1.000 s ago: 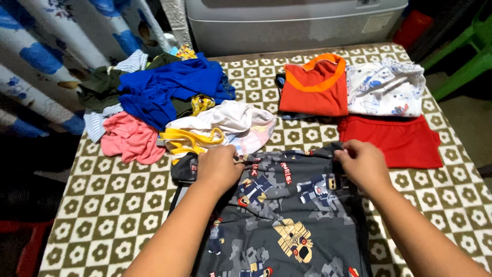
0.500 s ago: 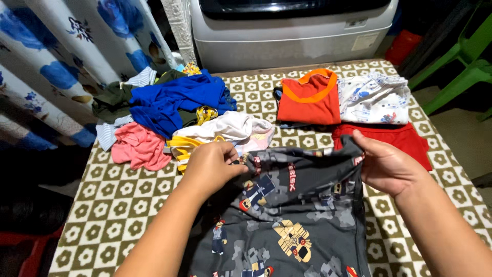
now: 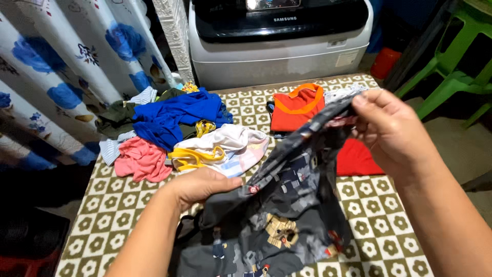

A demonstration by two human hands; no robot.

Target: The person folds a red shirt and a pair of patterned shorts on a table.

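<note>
Shirt: I have the dark printed shirt (image 3: 287, 205) half lifted off the table (image 3: 118, 205); its lower part lies bunched on the patterned cloth near me, its top edge is raised to the right.
Right hand: my right hand (image 3: 392, 133) pinches the raised edge between thumb and fingers, up over the folded red cloth (image 3: 359, 159).
Left hand: my left hand (image 3: 200, 187) is closed on the shirt's left side, low by the table, thumb on top; I cannot tell how much cloth it has, as the fingers are hidden under the fold.
Grip advice: I judge both holds should sit at matching points of the hem or shoulders, so the cloth hangs even and not twisted.
Tension: a gentle pull apart would flatten the sagging middle.
Clearance: the loose pile (image 3: 174, 133) of blue, pink and white clothes lies just beside my left hand, and the folded orange top (image 3: 297, 107) behind the shirt; I would keep the shirt from dragging across either.
</note>
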